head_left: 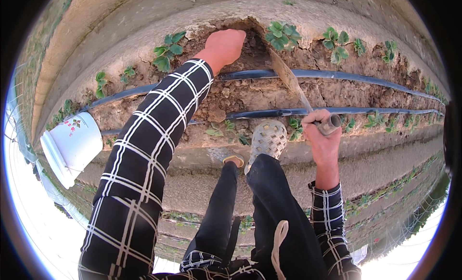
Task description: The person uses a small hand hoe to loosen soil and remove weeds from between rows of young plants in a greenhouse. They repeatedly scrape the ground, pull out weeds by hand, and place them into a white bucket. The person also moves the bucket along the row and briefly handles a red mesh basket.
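Note:
My right hand (321,134) grips the hollow tubular handle of a long-bladed hand digging tool (287,72). Dirt coats its flat blade, which slants up and left over the upper black drip hose. The tip meets the right side of a dug hole (254,45) in the soil. Over the left side of this hole is my left hand (225,45), curled with its back towards me; its fingers are hidden, so what it may hold does not show. Leafy seedlings, apparently strawberry plants, flank the hole: one on the left (168,51), one on the right (282,35).
Two black drip hoses (332,74) (343,110) run along the raised bed. A white plastic bucket (77,139) leans at the left. My right-hand clog (269,137) rests on the bed's near edge, by loose clods (216,114). More planted rows lie behind my legs.

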Available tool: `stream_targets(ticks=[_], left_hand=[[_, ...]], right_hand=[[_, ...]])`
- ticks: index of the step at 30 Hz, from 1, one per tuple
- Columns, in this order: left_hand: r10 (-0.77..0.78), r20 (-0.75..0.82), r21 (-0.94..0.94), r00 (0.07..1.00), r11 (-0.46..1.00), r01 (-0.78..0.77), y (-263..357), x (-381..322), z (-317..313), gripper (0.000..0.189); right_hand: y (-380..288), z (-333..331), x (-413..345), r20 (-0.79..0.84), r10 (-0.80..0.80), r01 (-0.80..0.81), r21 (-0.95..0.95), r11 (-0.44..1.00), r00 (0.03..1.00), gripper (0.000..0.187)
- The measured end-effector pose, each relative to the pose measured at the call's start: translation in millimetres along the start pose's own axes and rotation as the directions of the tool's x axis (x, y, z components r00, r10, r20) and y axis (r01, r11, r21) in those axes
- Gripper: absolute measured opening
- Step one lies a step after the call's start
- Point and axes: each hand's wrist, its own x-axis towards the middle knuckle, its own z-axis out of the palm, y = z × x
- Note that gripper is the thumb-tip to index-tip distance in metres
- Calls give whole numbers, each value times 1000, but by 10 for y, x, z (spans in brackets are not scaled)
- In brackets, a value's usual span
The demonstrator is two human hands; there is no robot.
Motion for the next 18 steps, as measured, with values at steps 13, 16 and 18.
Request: stream_targets(ticks=[13, 16, 18], left_hand=[[87, -21, 10, 996, 996, -87, 97, 402, 304, 31], [112, -40, -20, 993, 993, -113, 54, 417, 296, 29], [115, -42, -7, 993, 993, -115, 31, 445, 304, 29]], right_hand=[[-53, -19, -128, -48, -10, 10, -5, 1000, 999, 13], [-61, -8, -150, -53, 38, -36, 43, 998, 998, 13], [-57, 6, -147, -51, 11, -10, 6, 1000, 999, 13]])
